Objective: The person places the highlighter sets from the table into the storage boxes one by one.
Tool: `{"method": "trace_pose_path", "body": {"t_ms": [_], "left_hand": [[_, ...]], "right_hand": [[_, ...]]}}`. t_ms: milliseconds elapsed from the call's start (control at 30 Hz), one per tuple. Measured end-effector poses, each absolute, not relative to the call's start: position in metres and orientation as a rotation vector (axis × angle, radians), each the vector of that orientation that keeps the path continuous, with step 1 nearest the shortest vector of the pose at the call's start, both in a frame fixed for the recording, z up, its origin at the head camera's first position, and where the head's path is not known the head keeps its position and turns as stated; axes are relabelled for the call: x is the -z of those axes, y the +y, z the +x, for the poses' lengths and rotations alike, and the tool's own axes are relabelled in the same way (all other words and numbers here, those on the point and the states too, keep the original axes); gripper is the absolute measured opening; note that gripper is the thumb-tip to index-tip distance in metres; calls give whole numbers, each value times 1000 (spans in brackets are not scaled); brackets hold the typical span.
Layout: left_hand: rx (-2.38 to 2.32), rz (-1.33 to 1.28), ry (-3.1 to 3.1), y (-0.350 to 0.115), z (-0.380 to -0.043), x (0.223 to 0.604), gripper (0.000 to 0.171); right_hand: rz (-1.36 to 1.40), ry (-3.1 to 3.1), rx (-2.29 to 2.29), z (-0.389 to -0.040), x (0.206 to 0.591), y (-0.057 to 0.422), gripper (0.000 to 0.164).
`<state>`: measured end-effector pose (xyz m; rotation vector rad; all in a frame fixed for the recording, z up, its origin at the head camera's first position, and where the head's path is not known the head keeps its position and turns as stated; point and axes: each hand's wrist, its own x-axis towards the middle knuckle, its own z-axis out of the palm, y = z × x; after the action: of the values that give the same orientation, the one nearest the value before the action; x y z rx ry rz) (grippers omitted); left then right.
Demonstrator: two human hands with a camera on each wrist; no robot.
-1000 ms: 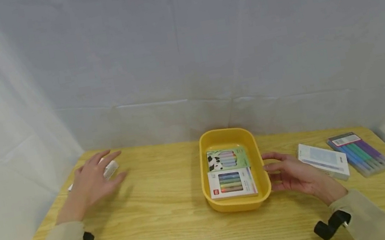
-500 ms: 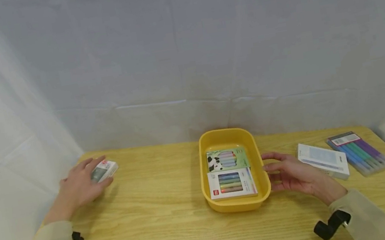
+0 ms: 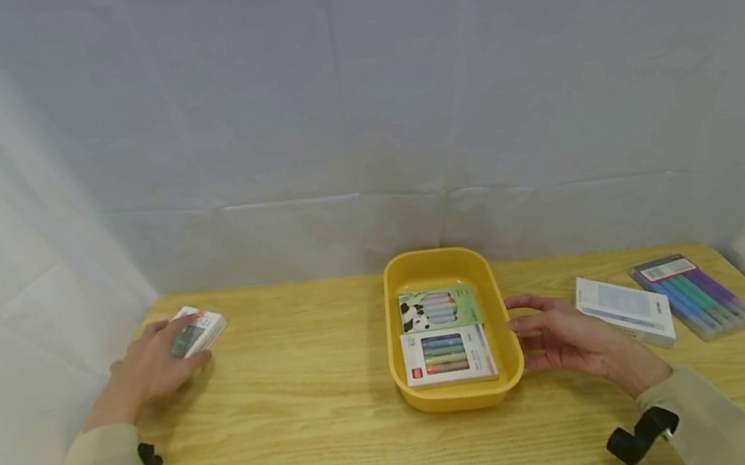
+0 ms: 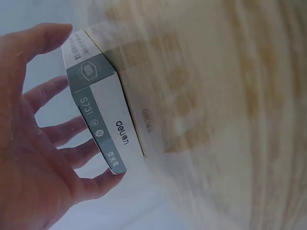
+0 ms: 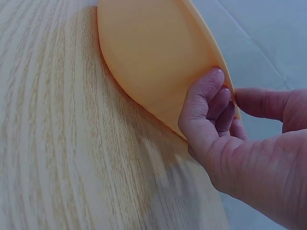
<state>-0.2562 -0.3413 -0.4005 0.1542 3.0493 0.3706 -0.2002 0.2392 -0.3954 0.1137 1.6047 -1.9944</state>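
My left hand (image 3: 148,365) holds a small white and grey-green box of highlighters (image 3: 198,331) at the table's left back. In the left wrist view, my thumb lies at one end of the highlighter box (image 4: 111,112) and the other fingers reach along its far side. Its lower edge is close over the wood. With curled fingers at the outer wall and thumb tip at the rim, my right hand (image 3: 568,336) holds the side of a yellow tray (image 3: 462,395). Inside the tray lie a green panda pack of markers (image 3: 439,309) and a white pack of coloured markers (image 3: 447,356).
Right of my right hand lies a white box (image 3: 625,310) with a pale blue panel. Beside it is a clear pouch of blue, green and purple pens (image 3: 697,297). White sheeting (image 3: 370,216) hangs behind the wooden table (image 3: 306,462) and along both sides.
My left hand has come down and left onto the highlighter box, which now shows between thumb and fingers and has shifted very slightly. My right hand and the tray have kept their place.
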Motion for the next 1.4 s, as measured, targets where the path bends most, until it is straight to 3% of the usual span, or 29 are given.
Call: {"method": "trace_pose_path", "body": {"t_ms": [667, 1400], "left_hand": [[-407, 47, 3050, -342, -265, 404, 76], [-421, 230, 3184, -338, -263, 394, 69]], "right_hand": [[125, 1566, 2007, -201, 396, 240, 42], [94, 1538, 2034, -202, 399, 241, 39]]}}
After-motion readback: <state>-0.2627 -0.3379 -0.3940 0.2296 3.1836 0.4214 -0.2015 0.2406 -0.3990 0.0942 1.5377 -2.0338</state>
